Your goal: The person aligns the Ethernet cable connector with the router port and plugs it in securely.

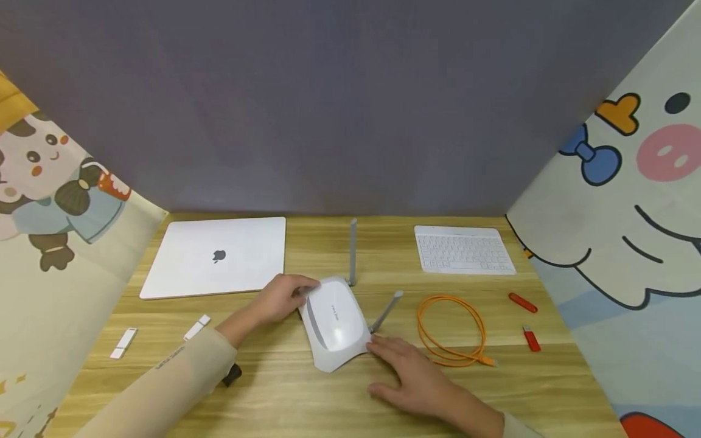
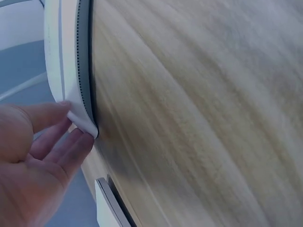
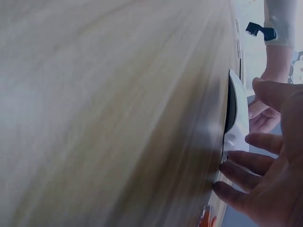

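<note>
A white Wi-Fi router (image 1: pixel 335 322) lies turned on the wooden table, one grey antenna (image 1: pixel 353 252) pointing away and the other (image 1: pixel 386 311) slanting out to the right. At its far left corner my left hand (image 1: pixel 282 298) pinches the rim; the left wrist view shows the thumb on top and the fingers (image 2: pixel 78 149) at the corner's edge. My right hand (image 1: pixel 413 374) is at the near right corner, its fingers spread and fairly straight. In the right wrist view those fingers (image 3: pixel 251 163) are beside the router's edge; whether they all touch it, I cannot tell.
Behind left lies a closed silver laptop (image 1: pixel 219 255); behind right, a white keyboard (image 1: pixel 464 250). An orange network cable (image 1: pixel 451 331) is coiled right of the router, with red USB sticks (image 1: pixel 531 339) beyond. White USB sticks (image 1: pixel 123 343) and a black item (image 1: pixel 232 375) lie left.
</note>
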The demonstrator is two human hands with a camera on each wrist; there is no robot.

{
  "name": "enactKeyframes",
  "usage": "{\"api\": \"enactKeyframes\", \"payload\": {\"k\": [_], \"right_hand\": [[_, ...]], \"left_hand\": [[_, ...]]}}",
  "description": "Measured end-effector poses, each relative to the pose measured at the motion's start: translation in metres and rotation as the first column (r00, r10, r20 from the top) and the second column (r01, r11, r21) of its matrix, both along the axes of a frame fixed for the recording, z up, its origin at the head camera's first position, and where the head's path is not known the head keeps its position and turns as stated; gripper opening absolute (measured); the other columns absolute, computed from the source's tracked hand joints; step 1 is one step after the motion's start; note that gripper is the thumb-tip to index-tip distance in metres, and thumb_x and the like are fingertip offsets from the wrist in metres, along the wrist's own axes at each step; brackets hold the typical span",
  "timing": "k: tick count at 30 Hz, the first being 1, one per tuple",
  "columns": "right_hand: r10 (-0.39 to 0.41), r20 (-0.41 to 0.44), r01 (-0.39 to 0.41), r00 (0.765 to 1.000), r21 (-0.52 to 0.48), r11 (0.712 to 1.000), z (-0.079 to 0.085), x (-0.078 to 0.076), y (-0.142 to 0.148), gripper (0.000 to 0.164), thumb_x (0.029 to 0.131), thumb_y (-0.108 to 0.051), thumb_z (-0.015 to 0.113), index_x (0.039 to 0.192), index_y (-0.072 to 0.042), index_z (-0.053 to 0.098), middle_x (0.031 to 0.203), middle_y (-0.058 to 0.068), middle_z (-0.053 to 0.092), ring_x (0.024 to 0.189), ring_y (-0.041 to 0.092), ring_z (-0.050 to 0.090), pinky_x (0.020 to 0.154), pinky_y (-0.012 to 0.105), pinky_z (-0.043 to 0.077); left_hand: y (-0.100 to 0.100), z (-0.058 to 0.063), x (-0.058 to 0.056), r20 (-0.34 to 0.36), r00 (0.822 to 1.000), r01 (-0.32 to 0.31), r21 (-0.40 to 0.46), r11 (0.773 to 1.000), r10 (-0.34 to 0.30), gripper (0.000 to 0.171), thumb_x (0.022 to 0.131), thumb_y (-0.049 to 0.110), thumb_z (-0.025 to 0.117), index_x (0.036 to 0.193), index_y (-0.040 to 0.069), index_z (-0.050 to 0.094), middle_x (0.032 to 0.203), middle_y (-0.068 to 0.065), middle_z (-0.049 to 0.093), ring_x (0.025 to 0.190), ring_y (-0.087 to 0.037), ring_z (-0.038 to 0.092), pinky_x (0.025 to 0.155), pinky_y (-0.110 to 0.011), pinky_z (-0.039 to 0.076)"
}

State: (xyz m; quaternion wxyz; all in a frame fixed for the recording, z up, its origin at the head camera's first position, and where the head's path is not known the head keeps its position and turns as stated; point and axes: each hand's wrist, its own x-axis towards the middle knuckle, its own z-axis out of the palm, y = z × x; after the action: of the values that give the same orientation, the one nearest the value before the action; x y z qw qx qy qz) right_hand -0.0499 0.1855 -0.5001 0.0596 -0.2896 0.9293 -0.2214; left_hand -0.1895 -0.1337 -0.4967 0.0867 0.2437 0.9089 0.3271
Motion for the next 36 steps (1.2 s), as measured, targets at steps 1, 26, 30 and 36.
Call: {"api": "enactKeyframes", "payload": {"k": [1, 26, 30, 36], "right_hand": [[0.000, 0.005, 0.000, 1.000, 0.002, 1.000, 0.001, 0.000, 0.001, 0.068, 0.085, -0.054, 0.065, 0.142, -0.021, 0.049, 0.148, -0.001, 0.046, 0.134, 0.023, 0.044, 0.105, 0.050, 0.040], [-0.001, -0.133, 0.001, 0.991, 0.001, 1.000, 0.010, -0.025, 0.007, 0.054, 0.084, -0.051, 0.069, 0.131, -0.026, 0.060, 0.120, -0.009, 0.065, 0.109, 0.010, 0.062, 0.087, 0.036, 0.054], [-0.061, -0.114, 0.066, 0.992, 0.038, 0.997, 0.009, -0.024, -0.002, 0.061, 0.083, -0.055, 0.068, 0.135, -0.026, 0.056, 0.116, -0.007, 0.067, 0.103, 0.012, 0.064, 0.082, 0.037, 0.055], [-0.189, -0.100, 0.187, 0.977, -0.027, 0.982, 0.002, -0.026, 0.008, 0.052, 0.078, -0.055, 0.073, 0.120, -0.025, 0.067, 0.107, -0.011, 0.069, 0.096, 0.008, 0.065, 0.079, 0.035, 0.054]], "left_hand": [[0.000, 0.000, 0.000, 0.011, 1.000, -0.002, 0.007, 1.000, 0.002, 0.041, 0.084, 0.005, 0.070, 0.125, 0.012, 0.066, 0.124, -0.004, 0.066, 0.107, -0.019, 0.063, 0.091, -0.038, 0.052], [-0.002, 0.000, 0.056, 0.012, 0.984, -0.173, -0.113, 0.978, 0.176, 0.111, 0.070, 0.063, 0.075, 0.151, 0.002, 0.029, 0.154, -0.021, 0.031, 0.142, -0.041, 0.027, 0.111, -0.058, 0.027], [-0.001, -0.004, 0.054, 0.008, 0.983, -0.179, -0.129, 0.975, 0.182, 0.114, 0.069, 0.067, 0.074, 0.151, 0.001, 0.029, 0.151, -0.020, 0.035, 0.141, -0.041, 0.028, 0.112, -0.057, 0.027], [0.002, -0.007, 0.055, 0.007, 0.986, -0.166, -0.117, 0.979, 0.168, 0.112, 0.069, 0.065, 0.075, 0.151, 0.003, 0.030, 0.150, -0.018, 0.038, 0.139, -0.038, 0.032, 0.111, -0.056, 0.029]]}}
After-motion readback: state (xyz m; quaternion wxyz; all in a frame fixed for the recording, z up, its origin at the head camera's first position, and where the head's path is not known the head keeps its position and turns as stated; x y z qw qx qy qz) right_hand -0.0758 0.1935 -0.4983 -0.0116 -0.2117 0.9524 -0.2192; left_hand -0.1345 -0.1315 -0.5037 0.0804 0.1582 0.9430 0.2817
